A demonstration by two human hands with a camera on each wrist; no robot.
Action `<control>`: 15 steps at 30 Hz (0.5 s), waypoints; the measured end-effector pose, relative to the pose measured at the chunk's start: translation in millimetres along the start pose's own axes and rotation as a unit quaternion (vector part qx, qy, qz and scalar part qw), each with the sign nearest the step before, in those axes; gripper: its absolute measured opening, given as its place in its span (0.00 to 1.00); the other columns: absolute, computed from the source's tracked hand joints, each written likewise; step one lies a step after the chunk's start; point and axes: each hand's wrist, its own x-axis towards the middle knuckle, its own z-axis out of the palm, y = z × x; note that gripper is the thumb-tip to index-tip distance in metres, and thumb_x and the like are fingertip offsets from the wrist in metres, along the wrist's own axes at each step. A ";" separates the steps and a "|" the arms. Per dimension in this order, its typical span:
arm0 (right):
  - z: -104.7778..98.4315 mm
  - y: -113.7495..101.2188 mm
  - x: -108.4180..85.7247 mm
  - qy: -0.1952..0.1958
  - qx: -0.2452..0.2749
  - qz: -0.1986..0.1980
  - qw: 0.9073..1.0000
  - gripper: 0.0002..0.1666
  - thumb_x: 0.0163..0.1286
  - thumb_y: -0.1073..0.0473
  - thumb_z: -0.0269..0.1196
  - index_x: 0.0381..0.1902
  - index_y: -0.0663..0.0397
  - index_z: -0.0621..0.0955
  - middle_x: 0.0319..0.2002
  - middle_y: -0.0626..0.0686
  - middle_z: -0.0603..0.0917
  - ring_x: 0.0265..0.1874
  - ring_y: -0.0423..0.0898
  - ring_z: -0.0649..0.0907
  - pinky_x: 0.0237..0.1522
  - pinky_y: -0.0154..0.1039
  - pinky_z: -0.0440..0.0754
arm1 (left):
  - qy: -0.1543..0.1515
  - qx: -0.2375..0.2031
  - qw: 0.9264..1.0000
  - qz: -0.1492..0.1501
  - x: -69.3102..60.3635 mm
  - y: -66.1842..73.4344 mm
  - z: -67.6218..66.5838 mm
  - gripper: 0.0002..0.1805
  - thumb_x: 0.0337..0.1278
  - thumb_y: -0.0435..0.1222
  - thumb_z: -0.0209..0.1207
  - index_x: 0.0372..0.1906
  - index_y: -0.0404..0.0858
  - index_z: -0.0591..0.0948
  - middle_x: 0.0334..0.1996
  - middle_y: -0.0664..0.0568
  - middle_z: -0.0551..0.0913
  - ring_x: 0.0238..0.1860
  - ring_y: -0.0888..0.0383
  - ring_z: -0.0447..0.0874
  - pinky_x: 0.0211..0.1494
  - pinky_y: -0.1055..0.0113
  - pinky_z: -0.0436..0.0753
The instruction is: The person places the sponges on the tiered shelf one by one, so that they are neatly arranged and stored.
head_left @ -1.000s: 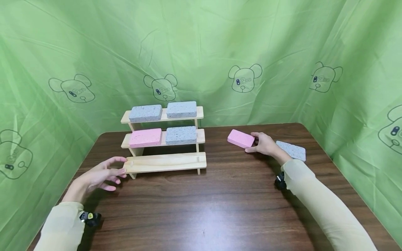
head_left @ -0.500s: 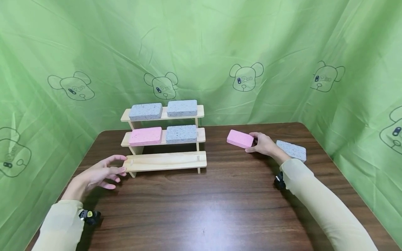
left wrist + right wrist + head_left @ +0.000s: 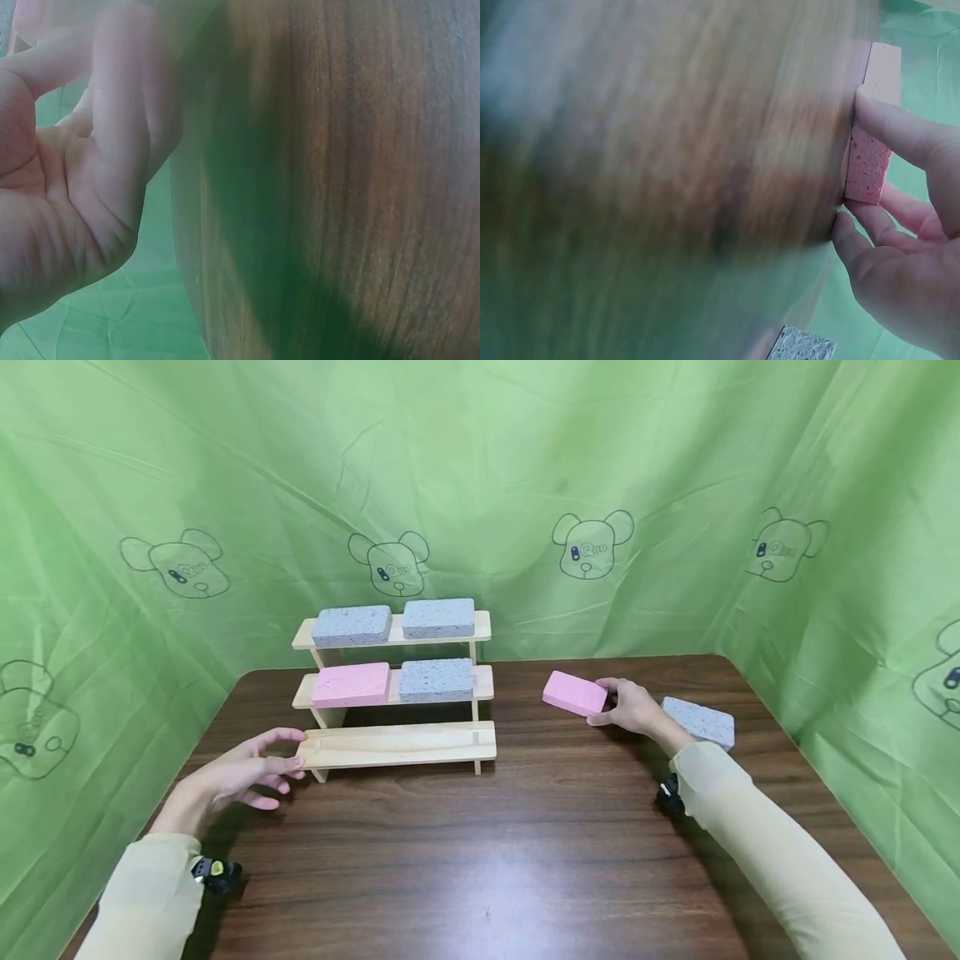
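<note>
On the table's right half, a pink sponge [image 3: 574, 693] lies flat in the head view. My right hand [image 3: 628, 705] grips its right end, thumb along the near side and fingers at the far side; the right wrist view shows the thumb on the pink sponge [image 3: 870, 161] too. A three-tier wooden stand [image 3: 397, 745] is at the left. At the left end of its bare lowest shelf, my left hand [image 3: 236, 772] holds the board's corners between thumb and index finger, the other fingers hanging loose. Above are a pink sponge [image 3: 351, 685] and several blue-grey sponges [image 3: 437, 680].
Behind my right wrist a loose blue-grey sponge [image 3: 699, 722] lies on the dark wooden table [image 3: 465, 852]. A green curtain [image 3: 480, 468] with bear-head drawings surrounds the table at the back and sides.
Both hands and the sponges stay practically where they were. Only the head view shifts slightly.
</note>
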 end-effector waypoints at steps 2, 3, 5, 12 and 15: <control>-0.5 -0.7 -1.0 0.001 -0.003 0.001 1.000 0.49 0.53 0.53 0.80 0.68 0.68 0.72 0.61 0.69 0.78 0.58 0.63 0.76 0.61 0.59 0.72 | 0.001 0.000 1.000 -0.002 0.0 1.1 -0.6 0.29 0.72 0.41 0.60 0.70 0.51 0.60 0.48 0.42 0.81 0.36 0.55 0.82 0.36 0.52 0.88; -0.6 -1.1 -1.2 0.002 -0.003 0.000 1.000 0.49 0.53 0.54 0.80 0.68 0.68 0.72 0.61 0.69 0.78 0.58 0.63 0.76 0.61 0.60 0.72 | 0.001 0.000 1.000 -0.003 -0.2 1.7 -1.0 0.29 0.72 0.40 0.60 0.70 0.52 0.60 0.48 0.42 0.81 0.36 0.55 0.82 0.36 0.52 0.88; -0.1 -2.2 -0.6 0.006 -0.004 0.000 1.000 0.48 0.53 0.54 0.80 0.68 0.67 0.72 0.61 0.68 0.78 0.59 0.62 0.76 0.62 0.59 0.72 | 0.001 0.001 1.000 -0.002 -1.1 2.9 -1.5 0.29 0.73 0.40 0.60 0.70 0.51 0.60 0.48 0.42 0.81 0.36 0.55 0.82 0.36 0.52 0.88; -1.1 -4.8 -3.1 0.011 -0.011 -0.006 1.000 0.48 0.53 0.53 0.81 0.67 0.68 0.73 0.60 0.69 0.78 0.59 0.63 0.76 0.62 0.60 0.72 | 0.006 -0.004 1.000 -0.001 -2.5 5.2 0.6 0.29 0.72 0.40 0.60 0.70 0.51 0.60 0.47 0.44 0.81 0.34 0.55 0.82 0.34 0.54 0.88; -1.5 -4.4 -5.6 0.003 -0.011 -0.002 1.000 0.49 0.53 0.53 0.81 0.67 0.68 0.73 0.60 0.69 0.78 0.59 0.64 0.76 0.62 0.60 0.72 | 0.006 -0.007 1.000 -0.005 -1.3 3.7 3.0 0.30 0.72 0.40 0.61 0.71 0.50 0.60 0.47 0.43 0.81 0.35 0.54 0.82 0.34 0.53 0.87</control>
